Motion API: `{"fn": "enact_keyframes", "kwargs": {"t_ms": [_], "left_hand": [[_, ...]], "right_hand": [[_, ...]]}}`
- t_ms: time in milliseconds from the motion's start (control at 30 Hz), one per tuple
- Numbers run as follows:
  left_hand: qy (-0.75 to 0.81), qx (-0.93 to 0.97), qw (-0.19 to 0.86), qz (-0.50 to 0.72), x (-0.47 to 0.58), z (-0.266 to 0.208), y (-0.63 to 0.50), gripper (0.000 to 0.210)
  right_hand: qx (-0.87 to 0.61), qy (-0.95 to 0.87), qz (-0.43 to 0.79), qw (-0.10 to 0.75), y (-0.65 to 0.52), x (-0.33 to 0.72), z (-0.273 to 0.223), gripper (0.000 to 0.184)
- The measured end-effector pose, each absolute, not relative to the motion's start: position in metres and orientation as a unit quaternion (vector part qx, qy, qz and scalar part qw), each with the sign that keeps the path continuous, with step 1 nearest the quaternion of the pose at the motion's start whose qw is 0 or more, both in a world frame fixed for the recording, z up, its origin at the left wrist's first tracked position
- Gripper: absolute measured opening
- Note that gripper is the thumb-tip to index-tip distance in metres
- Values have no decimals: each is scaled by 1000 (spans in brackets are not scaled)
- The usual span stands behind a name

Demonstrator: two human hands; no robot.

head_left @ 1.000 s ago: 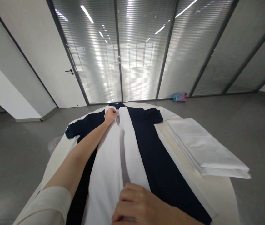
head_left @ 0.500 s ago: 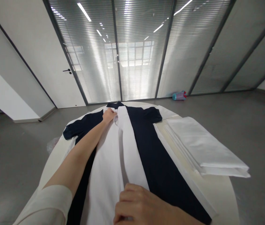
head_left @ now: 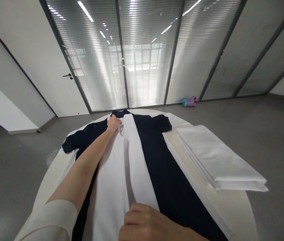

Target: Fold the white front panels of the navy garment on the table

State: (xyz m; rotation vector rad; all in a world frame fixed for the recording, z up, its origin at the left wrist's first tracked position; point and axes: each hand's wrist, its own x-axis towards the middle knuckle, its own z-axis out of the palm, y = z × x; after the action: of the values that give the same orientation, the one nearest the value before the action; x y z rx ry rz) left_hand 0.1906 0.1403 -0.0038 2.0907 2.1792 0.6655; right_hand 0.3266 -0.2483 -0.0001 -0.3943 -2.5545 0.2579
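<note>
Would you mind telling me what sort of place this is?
Probably an office room: glass partition walls with blinds, a white door and grey floor. A shirt lies on a round table beside folded white cloth.

grey floor (head_left: 232,127), blind-covered glass wall (head_left: 147,53), white door (head_left: 56,67)

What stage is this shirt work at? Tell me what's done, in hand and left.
Done: the navy shirt lies flat on the round table, sleeves spread, a white sheet along its middle. In hand: the left hand pins the sheet near the collar; the right hand presses its near end. Left: nothing is folded yet; the folded white stack lies untouched.
</note>
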Motion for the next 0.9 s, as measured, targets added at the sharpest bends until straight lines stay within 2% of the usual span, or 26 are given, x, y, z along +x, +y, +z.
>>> {"fn": "enact_keyframes", "kwargs": {"t_ms": [133,333,467,567,900], "left_hand": [[685,697,4,211,193,2,144,24],[644,736,-15,210,206,2,140,31],[640,739,-14,212,209,-2,138,30],[637,741,1,212,205,-2,139,28],[553,813,38,178,175,-25,136,48]], "right_hand": [[-156,-955,118,224,-247,323,5,21],[-185,-961,126,164,-248,332,18,21],[-192,-964,125,133,-251,340,9,9],[-188,-966,142,104,-252,341,-2,9],[-169,-973,110,116,-253,335,-11,14]]}}
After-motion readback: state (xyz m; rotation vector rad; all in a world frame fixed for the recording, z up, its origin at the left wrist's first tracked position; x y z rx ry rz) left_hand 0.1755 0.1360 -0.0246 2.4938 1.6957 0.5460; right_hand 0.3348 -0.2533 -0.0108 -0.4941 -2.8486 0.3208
